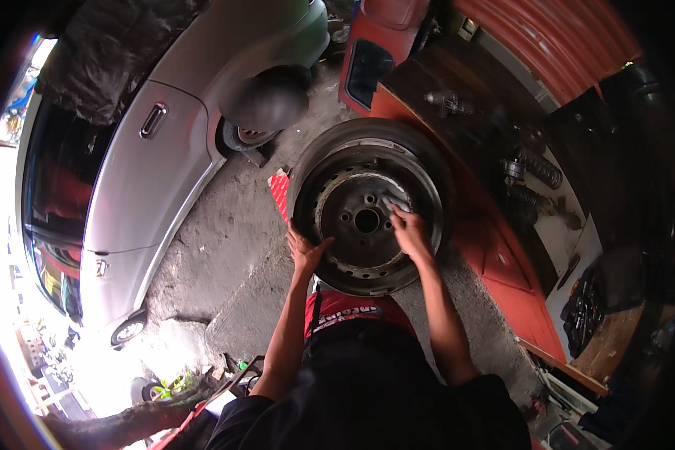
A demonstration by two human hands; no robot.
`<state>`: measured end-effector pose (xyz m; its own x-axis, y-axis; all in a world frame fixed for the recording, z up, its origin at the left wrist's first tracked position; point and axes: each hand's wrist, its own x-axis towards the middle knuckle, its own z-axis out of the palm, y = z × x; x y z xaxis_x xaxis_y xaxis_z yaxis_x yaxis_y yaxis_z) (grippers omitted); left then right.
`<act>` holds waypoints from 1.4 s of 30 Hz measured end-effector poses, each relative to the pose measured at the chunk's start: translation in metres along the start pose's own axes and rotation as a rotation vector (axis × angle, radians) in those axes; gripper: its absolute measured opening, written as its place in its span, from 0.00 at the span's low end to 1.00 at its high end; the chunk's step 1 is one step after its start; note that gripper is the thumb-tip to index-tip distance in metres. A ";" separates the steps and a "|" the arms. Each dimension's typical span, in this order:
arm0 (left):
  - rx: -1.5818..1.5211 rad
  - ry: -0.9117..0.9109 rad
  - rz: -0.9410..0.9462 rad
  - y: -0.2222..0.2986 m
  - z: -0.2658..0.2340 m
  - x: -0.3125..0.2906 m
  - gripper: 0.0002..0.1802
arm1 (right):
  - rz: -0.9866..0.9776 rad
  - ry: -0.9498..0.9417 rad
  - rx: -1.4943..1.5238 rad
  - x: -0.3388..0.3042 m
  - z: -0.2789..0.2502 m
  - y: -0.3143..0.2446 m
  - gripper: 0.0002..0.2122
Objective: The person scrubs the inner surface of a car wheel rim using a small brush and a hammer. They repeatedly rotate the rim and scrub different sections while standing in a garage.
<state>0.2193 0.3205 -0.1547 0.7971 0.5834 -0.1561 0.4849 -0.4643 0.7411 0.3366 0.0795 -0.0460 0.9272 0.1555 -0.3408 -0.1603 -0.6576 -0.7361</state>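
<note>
A car wheel, a dark steel rim with a tyre round it, faces up in front of me. It has a round centre hole, bolt holes and a ring of small vent holes. My left hand grips the wheel's left edge, thumb over the rim and fingers toward the tyre. My right hand is on the wheel's face, right of the centre hole, with fingers bent together. A small pale grey piece shows at its fingertips; its kind is unclear. From behind the tyre's left side juts a red sheet with white marks.
A silver car stands at left, one wheel low at its end. At right is a red-sided bench with a coil spring and other metal parts. A red vehicle stands at the far end. The floor is rough concrete.
</note>
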 end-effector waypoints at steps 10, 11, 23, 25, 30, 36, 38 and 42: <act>0.009 -0.051 -0.105 0.018 -0.002 0.000 0.75 | 0.028 -0.225 0.035 0.029 0.009 -0.041 0.17; 0.003 -0.047 -0.089 0.015 -0.003 0.002 0.75 | 0.035 -0.223 0.088 0.028 0.009 -0.038 0.17; -0.019 -0.057 -0.108 0.018 -0.002 -0.002 0.75 | -0.210 0.119 -0.186 0.001 -0.003 0.014 0.15; -0.029 -0.044 -0.085 0.012 -0.001 0.002 0.75 | -0.123 -0.007 -0.161 0.020 0.013 -0.017 0.15; -0.021 -0.041 -0.061 0.007 0.000 0.006 0.76 | -0.098 -0.027 -0.146 0.020 0.025 -0.030 0.15; -0.047 -0.034 0.015 0.001 0.001 -0.001 0.76 | 0.096 0.041 -0.058 -0.026 -0.020 0.026 0.15; -0.049 -0.048 0.042 0.004 0.004 0.000 0.76 | 0.042 0.081 -0.089 -0.028 -0.015 0.037 0.15; -0.033 -0.059 0.054 -0.002 0.004 0.007 0.77 | 0.106 -0.053 0.112 0.009 0.009 -0.020 0.16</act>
<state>0.2254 0.3227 -0.1601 0.8417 0.5178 -0.1530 0.4296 -0.4708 0.7706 0.3454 0.1014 -0.0396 0.8845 0.1298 -0.4482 -0.2960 -0.5866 -0.7539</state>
